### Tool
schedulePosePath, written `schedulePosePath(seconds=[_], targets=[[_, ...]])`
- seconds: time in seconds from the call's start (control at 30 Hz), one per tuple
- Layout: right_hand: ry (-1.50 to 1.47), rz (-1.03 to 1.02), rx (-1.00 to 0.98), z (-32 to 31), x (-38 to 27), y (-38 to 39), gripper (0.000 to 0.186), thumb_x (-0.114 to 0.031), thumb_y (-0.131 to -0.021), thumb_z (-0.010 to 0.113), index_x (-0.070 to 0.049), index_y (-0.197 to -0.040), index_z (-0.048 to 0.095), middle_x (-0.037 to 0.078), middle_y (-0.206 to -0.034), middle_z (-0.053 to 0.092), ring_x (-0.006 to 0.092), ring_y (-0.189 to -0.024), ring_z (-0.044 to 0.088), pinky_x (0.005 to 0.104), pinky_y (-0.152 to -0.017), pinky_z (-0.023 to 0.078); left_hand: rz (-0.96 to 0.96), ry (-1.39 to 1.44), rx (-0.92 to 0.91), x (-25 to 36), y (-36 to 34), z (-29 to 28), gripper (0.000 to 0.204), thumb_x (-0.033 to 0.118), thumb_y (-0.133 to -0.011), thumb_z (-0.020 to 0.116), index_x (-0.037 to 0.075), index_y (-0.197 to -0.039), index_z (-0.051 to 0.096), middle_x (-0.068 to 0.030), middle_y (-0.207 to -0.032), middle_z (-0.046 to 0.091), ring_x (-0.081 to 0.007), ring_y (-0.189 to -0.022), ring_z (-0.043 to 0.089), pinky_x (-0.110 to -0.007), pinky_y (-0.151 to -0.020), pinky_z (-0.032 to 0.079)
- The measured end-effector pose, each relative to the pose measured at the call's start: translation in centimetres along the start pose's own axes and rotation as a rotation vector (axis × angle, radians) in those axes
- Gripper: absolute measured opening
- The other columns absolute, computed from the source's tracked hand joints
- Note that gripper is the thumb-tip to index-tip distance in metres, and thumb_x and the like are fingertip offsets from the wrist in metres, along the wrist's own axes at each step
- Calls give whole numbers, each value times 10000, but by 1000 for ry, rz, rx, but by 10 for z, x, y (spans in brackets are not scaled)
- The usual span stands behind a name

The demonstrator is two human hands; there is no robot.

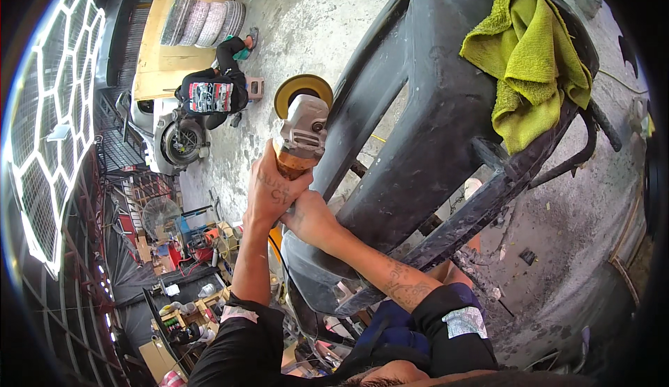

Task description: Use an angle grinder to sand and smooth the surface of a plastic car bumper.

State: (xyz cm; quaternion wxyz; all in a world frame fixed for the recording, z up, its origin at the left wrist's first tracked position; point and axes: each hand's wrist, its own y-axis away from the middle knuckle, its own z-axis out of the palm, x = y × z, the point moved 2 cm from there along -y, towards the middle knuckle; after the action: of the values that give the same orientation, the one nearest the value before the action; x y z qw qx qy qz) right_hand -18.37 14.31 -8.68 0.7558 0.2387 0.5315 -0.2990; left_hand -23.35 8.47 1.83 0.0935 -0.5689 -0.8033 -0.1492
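Note:
I hold an angle grinder (302, 130) with a grey head and an orange body in front of me. Its round yellowish disc (298, 86) points away from me, close to the left edge of a large black car bumper (428, 84); whether they touch I cannot tell. My left hand (266, 190) is closed round the grinder's body. Just behind it, my right hand (305, 214) is wrapped on the grinder's rear, its fingers mostly hidden. A yellow-green towel (526, 59) lies draped over the bumper's far right part.
A dark stand (474, 226) with bars supports the bumper. Beyond, at the left, a person (212, 94) sits beside a motorbike (178, 136), near a row of tires (202, 21). Tools and boxes clutter the left side. Debris (527, 256) lies on the concrete floor at the right.

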Motion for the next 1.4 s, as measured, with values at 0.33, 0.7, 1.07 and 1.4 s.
schedulePosePath(seconds=[0.33,0.7,1.07,1.4], targets=[[57,-35,17,6,12,-2,302,-191,-828,740,-32,-1081,695,235,-992,709,432,-974,662,481,-811,541,-2,15,-5,5,-1,0,559,226,-685,837,5,-1109,548,-244,-933,720,-468,-907,688,-482,-797,543],[127,-64,5,-3,-3,2,278,-247,-842,743,-12,-986,706,256,-896,694,453,-880,662,500,-748,541,-12,-2,31,-7,4,1,530,215,-685,833,-16,-1063,543,-261,-884,707,-462,-872,693,-484,-759,540],[107,-105,23,-4,-5,2,289,-232,-826,760,14,-968,705,279,-874,685,466,-863,661,513,-745,536,-5,12,-4,-4,3,0,517,204,-687,833,4,-1080,563,-232,-917,726,-447,-880,703,-464,-777,549],[100,-92,34,3,8,1,276,-203,-804,769,1,-976,700,270,-876,688,462,-875,662,513,-747,535,-28,47,2,-2,3,2,527,201,-686,832,0,-1092,562,-233,-918,724,-441,-884,703,-459,-781,549]])
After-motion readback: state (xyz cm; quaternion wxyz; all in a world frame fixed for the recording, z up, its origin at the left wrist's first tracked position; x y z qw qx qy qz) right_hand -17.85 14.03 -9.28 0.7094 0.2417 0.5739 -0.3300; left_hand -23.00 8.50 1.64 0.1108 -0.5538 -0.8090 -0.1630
